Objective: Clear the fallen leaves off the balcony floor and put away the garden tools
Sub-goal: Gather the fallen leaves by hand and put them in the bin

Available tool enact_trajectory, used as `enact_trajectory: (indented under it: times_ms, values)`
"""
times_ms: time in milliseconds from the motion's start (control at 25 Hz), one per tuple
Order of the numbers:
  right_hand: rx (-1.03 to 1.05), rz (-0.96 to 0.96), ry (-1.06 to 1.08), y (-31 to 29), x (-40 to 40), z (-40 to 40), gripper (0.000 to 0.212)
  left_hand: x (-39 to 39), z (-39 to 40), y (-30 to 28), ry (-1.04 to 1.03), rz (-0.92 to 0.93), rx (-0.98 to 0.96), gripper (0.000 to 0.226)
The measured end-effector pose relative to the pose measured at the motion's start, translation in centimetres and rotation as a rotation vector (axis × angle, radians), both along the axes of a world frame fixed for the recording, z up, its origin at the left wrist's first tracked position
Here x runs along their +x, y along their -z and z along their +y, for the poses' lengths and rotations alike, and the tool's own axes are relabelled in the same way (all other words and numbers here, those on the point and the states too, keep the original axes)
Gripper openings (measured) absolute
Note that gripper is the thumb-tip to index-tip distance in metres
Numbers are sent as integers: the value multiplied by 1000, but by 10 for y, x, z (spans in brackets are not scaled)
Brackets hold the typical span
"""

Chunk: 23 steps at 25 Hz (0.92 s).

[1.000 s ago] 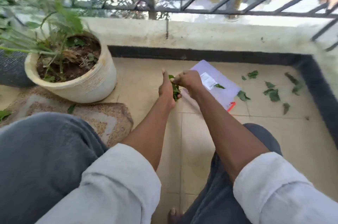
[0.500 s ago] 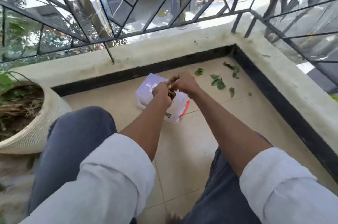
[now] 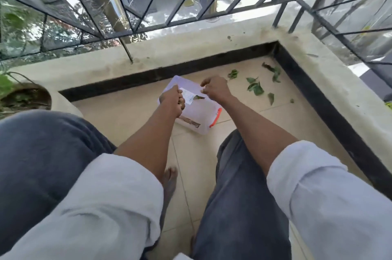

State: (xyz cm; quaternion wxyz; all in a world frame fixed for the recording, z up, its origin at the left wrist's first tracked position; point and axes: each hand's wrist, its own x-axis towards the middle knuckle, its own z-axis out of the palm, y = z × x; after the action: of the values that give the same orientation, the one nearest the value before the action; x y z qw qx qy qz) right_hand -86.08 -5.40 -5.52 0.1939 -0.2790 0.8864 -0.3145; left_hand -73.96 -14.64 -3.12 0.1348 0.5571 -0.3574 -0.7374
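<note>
Several green leaves (image 3: 256,88) lie scattered on the tiled balcony floor near the far right corner. A clear plastic box (image 3: 198,115) with an orange latch and a white label sits on the floor ahead of me, with one small leaf (image 3: 199,97) on its lid. My left hand (image 3: 172,101) hovers over the box's left end, curled in a tight fist that hides the bunch of leaves it held earlier. My right hand (image 3: 214,89) is over the box's far right edge, fingers loosely curled and holding nothing I can see, a short way left of the nearest floor leaf (image 3: 233,74).
A pale plant pot (image 3: 61,102) stands at the left. A concrete ledge (image 3: 191,47) with a black skirting and a metal railing (image 3: 135,15) encloses the corner. My knees and a bare foot (image 3: 169,181) fill the near floor.
My hands, joined around the leaf bunch before, have parted; the right one moved right, toward the scattered leaves. My view swung right, so the pot slid to the left edge.
</note>
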Motion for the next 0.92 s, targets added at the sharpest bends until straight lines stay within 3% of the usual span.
enact_trajectory:
  times_ms: [80, 240, 320, 400, 480, 600, 680, 760, 840, 920]
  values:
    - [184, 144, -178, 20, 14, -9, 33, 12, -2, 9, 41, -13, 17, 39]
    - [306, 426, -347, 38, 27, -12, 23, 9, -5, 16, 113, -28, -14, 43]
    - [219, 299, -214, 33, 23, -10, 20, 3, -2, 21, 179, -46, -43, 42]
    - [-77, -67, 83, 19, 14, -6, 9, -7, 7, 19, 245, -43, -69, 45]
    - [-365, -334, 309, -1, 10, 5, 19, -23, 19, 11, 331, -48, -97, 55]
    - [-305, -335, 207, -34, -3, 34, 23, -56, 47, 0, 377, -22, -88, 49]
    - [-303, -518, 95, -43, -24, 53, 18, -80, 58, 1, 357, 16, -84, 22]
    - [-357, -658, 207, -40, -47, 68, 15, -95, 63, 8, 382, 44, -53, 13]
    - [-349, -558, 419, -14, -72, 73, 17, -108, 60, 19, 404, 61, -8, 17]
    - [-91, -407, 382, 13, -89, 71, 21, -122, 55, 28, 408, 85, 23, 15]
